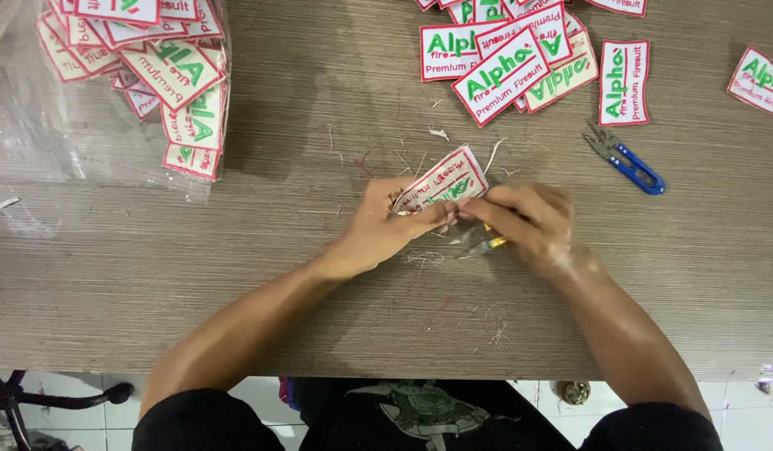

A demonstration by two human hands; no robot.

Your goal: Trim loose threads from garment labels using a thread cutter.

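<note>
I see the left hand (385, 225) pinching an embroidered patch (441, 181), white with a red border and green lettering, just above the middle of the surface (278, 276); its grip is closed on the patch's near edge. The right hand (528, 221) meets it at that edge, grip closed around a small yellow-handled thread snip (485, 244). Loose thread trimmings (424, 259) lie around both hands. A blue thread snip (625, 159) rests to the far right. More patches are piled at the far centre (508, 63), and a clear bag of patches (152, 79) sits far left.
</note>
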